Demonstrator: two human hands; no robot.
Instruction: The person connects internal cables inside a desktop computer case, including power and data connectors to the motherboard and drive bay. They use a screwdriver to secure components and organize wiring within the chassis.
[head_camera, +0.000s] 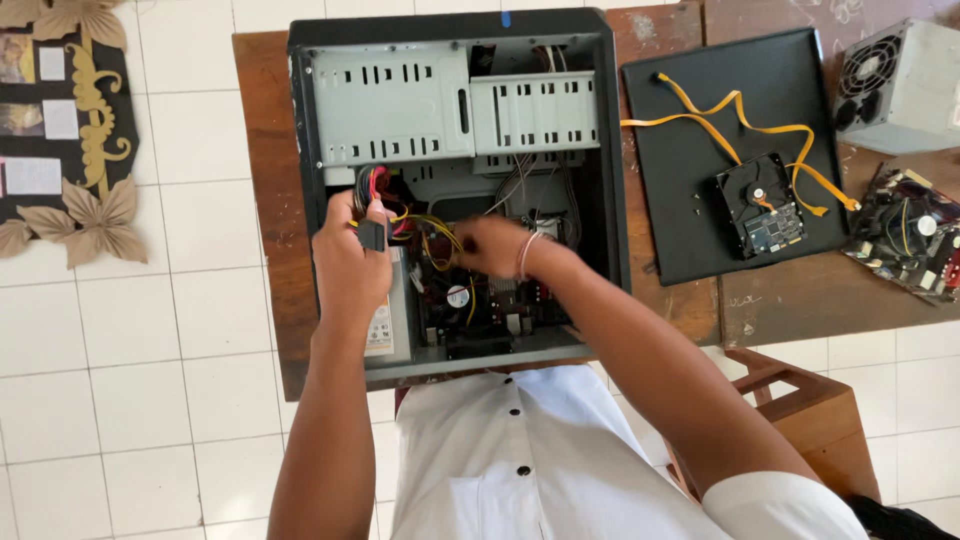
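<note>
Cabling step inside the open case (300, 150): left hand (350, 255) pinches a black plug (372, 235); right hand (492, 245) clasps yellow wires (438, 232); seating the plug likely needs alignment

A brown wooden table (800, 300) with a worn, scratched top stands on a white tiled floor (150, 350). An open computer case (455, 130) lies on its side over the table's left part, reaching from the far edge to the near edge. Just right of it, near the far edge, a flat black side panel (690, 220) rests on the wood. At the far right corner sits a grey power supply unit (900, 85) with a round fan grille. Nearer, by the right edge, lies a circuit board (905, 235) with dark parts and wires, just beside the panel's corner.
</note>
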